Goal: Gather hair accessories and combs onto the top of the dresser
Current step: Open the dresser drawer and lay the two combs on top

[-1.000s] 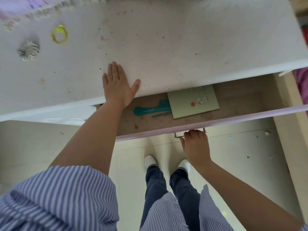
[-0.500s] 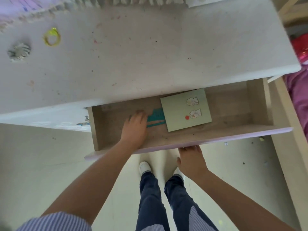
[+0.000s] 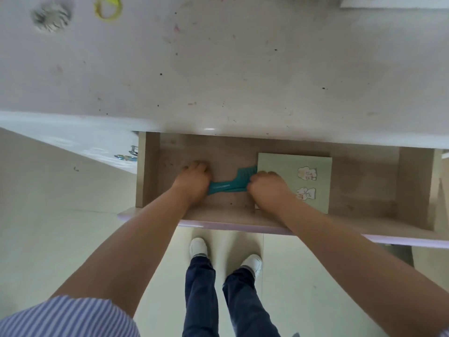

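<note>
A teal comb (image 3: 227,187) lies in the open drawer (image 3: 243,223) under the white dresser top (image 3: 230,69). My left hand (image 3: 194,182) is closed over the comb's handle end. My right hand (image 3: 268,190) is curled on its toothed end, at the edge of a green card. Both hands hide the comb's ends. On the dresser top at the far left lie a yellow hair tie (image 3: 108,8) and a grey-white scrunchie (image 3: 51,17).
A green card (image 3: 295,166) with small animal stickers lies in the drawer to the right of the comb. A metal handle (image 3: 132,152) sticks out of the dresser front on the left. My legs and white shoes (image 3: 199,246) stand on pale floor below.
My right hand has left the drawer's handle and gone into the drawer to the comb's right end. My left hand stays on the comb's handle end. The drawer is out further.
</note>
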{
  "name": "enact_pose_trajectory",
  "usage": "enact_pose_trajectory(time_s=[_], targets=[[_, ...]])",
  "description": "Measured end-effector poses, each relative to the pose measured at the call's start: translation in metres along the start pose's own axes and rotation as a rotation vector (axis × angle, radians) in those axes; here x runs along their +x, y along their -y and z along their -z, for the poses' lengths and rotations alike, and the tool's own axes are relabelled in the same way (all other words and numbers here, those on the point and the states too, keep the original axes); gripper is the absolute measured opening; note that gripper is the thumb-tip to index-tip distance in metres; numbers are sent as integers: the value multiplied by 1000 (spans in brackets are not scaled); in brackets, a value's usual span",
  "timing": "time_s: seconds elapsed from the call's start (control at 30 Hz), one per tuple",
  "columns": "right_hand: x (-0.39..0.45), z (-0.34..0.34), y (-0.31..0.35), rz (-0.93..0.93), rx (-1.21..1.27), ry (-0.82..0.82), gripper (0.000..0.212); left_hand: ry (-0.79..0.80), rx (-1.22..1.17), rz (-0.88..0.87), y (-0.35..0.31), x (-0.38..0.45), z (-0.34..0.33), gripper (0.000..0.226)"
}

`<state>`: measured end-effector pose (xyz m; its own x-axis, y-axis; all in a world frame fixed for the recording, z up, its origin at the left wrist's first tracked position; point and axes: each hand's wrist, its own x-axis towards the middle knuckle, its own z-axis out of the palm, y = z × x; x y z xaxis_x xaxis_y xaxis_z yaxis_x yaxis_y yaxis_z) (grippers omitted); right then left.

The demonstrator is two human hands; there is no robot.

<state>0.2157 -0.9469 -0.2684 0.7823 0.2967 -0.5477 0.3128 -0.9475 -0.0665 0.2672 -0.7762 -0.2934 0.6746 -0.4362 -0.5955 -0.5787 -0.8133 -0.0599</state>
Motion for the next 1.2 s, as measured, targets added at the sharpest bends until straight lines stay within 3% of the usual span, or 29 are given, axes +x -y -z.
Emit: enact_pose_trajectory(time_s=[0.03, 0.1, 0.2, 0.3, 0.4, 0.53, 0.67, 0.73, 0.83, 0.9, 1.03, 1.2], targets=[[1, 1, 0, 17, -73, -98, 17, 1, -20, -4, 2, -1, -3, 39], [2, 6, 4, -16, -129, -180, 26, 20, -16, -22, 4, -1, -6, 48], [10, -4, 1, -27, -133, -74, 24, 53, -82, 4, 2, 4, -4, 49], [8, -5, 3, -16, -186, -199, 26, 122, -236, 24, 0, 4, 0, 39], [6, -8, 1, -104, -198, -83, 20, 121, -305, 49, 8, -5, 5, 38], [13, -19, -1, -77, -227, 15, 31, -95, -148, 20, 23, -34, 9, 33], [20, -16, 5, -52, -169, 73, 36, -363, -115, -223, 37, -78, 20, 23], [18, -10, 10, -99, -62, 48, 42, -488, -131, -281, 44, -99, 27, 29], [5, 15, 24, -137, -9, 28, 35, -514, -268, -222, 52, -122, 41, 33], [-7, 44, 30, -132, 1, -11, 31, -573, -424, -81, 58, -126, 53, 28], [-30, 118, 38, -29, 61, -148, 27, -655, -654, 202, 80, -110, 92, 23], [-48, 203, 56, 209, 188, -775, 26, -662, -698, 381, 110, -72, 128, 30]])
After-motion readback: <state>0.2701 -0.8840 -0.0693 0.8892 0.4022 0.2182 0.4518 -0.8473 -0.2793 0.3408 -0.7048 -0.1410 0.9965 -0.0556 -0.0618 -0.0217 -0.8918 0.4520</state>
